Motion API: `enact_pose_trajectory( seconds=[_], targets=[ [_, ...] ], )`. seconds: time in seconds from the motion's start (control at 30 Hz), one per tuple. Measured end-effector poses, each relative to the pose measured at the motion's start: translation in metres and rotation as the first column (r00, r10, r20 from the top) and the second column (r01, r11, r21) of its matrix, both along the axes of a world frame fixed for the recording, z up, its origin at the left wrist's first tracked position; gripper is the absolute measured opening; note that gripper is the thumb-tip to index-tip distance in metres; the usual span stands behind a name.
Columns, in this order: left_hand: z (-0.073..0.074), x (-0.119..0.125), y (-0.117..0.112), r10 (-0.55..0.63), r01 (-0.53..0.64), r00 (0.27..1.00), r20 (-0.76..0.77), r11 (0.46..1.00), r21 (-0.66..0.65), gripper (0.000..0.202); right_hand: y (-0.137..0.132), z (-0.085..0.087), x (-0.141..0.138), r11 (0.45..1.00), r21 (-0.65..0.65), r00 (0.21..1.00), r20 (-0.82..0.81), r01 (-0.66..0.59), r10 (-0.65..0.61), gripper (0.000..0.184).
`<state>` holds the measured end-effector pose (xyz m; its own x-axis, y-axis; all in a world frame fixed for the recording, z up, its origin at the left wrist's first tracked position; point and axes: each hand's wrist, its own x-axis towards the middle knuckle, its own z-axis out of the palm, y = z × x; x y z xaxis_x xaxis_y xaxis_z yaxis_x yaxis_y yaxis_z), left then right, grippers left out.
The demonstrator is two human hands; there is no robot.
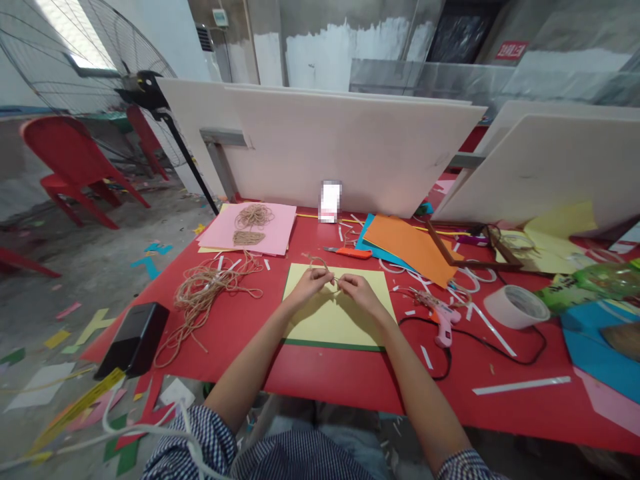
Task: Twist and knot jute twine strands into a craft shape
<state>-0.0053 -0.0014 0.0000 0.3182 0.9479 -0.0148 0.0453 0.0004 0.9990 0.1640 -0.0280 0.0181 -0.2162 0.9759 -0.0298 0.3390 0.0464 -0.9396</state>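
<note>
Over a yellow sheet (pixel 310 327) with a green edge beneath it, both my hands come close together. My left hand (pixel 314 283) pinches a short piece of brown twine (pixel 316 259), part of which loops up above the fingers. Fingertips of my right hand (pixel 356 288) are closed on the twine's other end, a little to the right. Just beyond the sheet lies an orange utility knife (pixel 353 253). A loose heap of twine (pixel 210 287) spreads on the red table to the left, and a coiled twine bundle (pixel 255 216) rests on pink paper (pixel 280 230).
To the right are a pink glue gun (pixel 444 320) with a black cord, a tape roll (pixel 517 307), orange paper (pixel 407 243) and a green bottle (pixel 595 283). A black box (pixel 133 340) stands at the left edge. White boards (pixel 340 147) rise behind the table.
</note>
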Motion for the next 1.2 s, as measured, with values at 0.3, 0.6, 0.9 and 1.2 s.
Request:
enact_pose_trajectory(
  seconds=[0.3, 0.6, 0.9, 1.2],
  targets=[
    [-0.009, -0.001, 0.004, 0.274, -0.236, 0.924, -0.267, 0.957, 0.167, 0.033, -0.009, 0.011, -0.005, 0.89, 0.454, 0.866, 0.424, 0.052, -0.267, 0.033],
    [-0.006, 0.001, 0.002, 0.199, -0.183, 0.977, 0.074, 0.967, -0.179, 0.049, -0.033, -0.008, -0.051, 0.912, 0.369, 0.768, 0.632, -0.18, -0.104, 0.018],
    [-0.001, 0.002, -0.002, 0.014, 0.036, 0.962, -0.273, 0.983, 0.178, 0.041, -0.01, -0.02, -0.028, 0.948, 0.183, 0.961, 0.049, 0.259, -0.272, 0.027],
    [0.006, -0.003, -0.006, -0.024, 0.213, 0.81, -0.586, 0.943, 0.256, 0.03, -0.004, -0.005, -0.008, 0.987, 0.162, 0.953, 0.299, -0.013, -0.037, 0.029]
  ],
)
